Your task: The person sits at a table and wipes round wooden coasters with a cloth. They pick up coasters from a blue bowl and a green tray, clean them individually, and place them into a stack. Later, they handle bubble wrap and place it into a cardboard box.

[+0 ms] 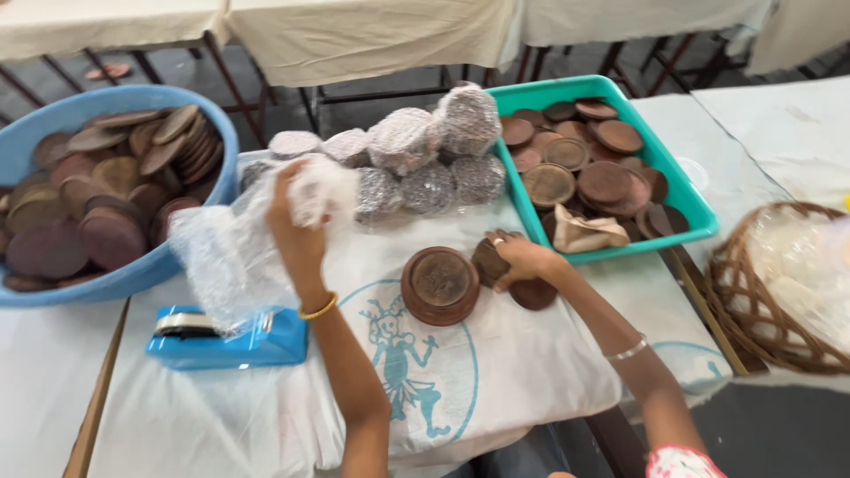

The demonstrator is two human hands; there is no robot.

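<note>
My left hand (pixel 297 235) is raised over the table and grips a crumpled sheet of clear bubble wrap (pixel 232 252) that hangs down to the left. My right hand (pixel 518 259) rests on the white cloth and closes on a small round brown wooden disc (pixel 490 263), with another dark disc (pixel 534 295) just below it. A short stack of round brown wooden discs (pixel 440 284) sits on the cloth between my two hands.
A blue tape dispenser (pixel 232 338) sits near the left. Several bubble-wrapped bundles (pixel 416 159) lie at the back. A blue tub (pixel 106 190) and a teal tray (pixel 699 208) hold many discs. A wicker basket (pixel 753 301) stands at right.
</note>
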